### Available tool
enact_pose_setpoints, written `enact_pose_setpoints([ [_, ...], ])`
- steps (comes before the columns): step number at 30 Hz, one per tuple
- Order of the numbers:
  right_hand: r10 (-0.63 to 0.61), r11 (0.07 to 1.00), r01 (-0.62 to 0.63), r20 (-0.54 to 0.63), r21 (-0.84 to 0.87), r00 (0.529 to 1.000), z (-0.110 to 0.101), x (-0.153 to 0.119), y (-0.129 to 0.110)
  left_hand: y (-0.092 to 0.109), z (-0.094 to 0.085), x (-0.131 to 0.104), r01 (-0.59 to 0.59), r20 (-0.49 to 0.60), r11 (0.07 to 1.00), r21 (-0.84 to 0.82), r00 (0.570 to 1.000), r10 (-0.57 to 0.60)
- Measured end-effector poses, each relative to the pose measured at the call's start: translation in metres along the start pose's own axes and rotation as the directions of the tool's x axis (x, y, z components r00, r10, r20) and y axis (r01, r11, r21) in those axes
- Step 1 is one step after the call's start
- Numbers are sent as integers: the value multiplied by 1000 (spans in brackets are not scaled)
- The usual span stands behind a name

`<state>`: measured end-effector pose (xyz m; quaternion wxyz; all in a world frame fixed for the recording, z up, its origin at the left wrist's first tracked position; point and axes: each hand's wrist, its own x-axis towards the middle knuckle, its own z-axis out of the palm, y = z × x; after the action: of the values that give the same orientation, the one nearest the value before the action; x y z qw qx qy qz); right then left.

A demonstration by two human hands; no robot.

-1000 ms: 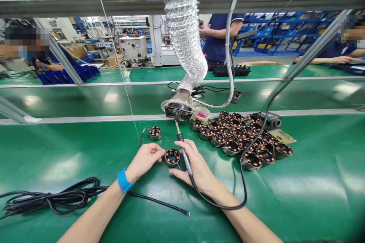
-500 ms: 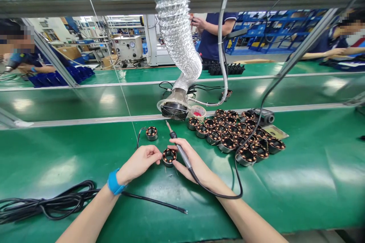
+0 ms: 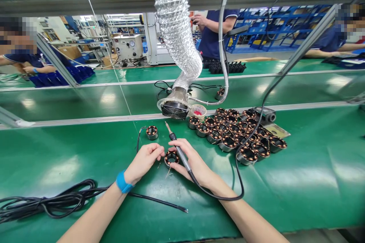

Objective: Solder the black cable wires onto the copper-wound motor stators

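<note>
A small motor stator (image 3: 167,164) with copper windings rests on the green bench, thin wire ends sticking out at its near side. My right hand (image 3: 194,161) has its thumb and fingers closed about the stator's right side. Across that same hand lies a soldering iron (image 3: 182,155), its tip pointing up and away toward the fan. My left hand (image 3: 146,160), with a blue band at the wrist, is pinched close to the stator's left edge. What lies between its fingertips is too small to make out. Behind it stands another stator (image 3: 152,133) with dark leads.
Several stators (image 3: 228,144) stand grouped at the right, by a tub with red contents (image 3: 197,112). A fan (image 3: 174,110) hangs from a foil duct (image 3: 178,26). A coiled black cable (image 3: 57,201) lies at the left. Co-workers are across the bench.
The stator has shifted slightly right and turned a little in my right hand. My left hand has moved slightly right and up, its fingers pinched closer together.
</note>
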<state>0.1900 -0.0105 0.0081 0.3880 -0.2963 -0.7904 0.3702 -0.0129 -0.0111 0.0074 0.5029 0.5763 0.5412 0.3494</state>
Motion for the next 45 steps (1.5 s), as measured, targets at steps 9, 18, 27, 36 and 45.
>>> enact_pose_setpoints([
  [9,-4,1000,3,-31,-18,1000,3,0,-1,6,-1,0,55,-120,998,-18,991,-57],
  [18,28,1000,-28,-69,11,997,6,-2,0,17,-38,-10,55,329,982,180,938,-113],
  [27,12,1000,-14,-67,-25,998,8,-2,2,2,-14,0,213,240,956,-204,957,-162],
  [36,-2,997,-4,-73,-81,997,8,-1,2,3,-8,0,271,263,904,-331,946,-187],
  [45,10,999,-13,-82,-33,997,9,-2,2,10,-19,-5,246,283,945,-217,942,-180],
])
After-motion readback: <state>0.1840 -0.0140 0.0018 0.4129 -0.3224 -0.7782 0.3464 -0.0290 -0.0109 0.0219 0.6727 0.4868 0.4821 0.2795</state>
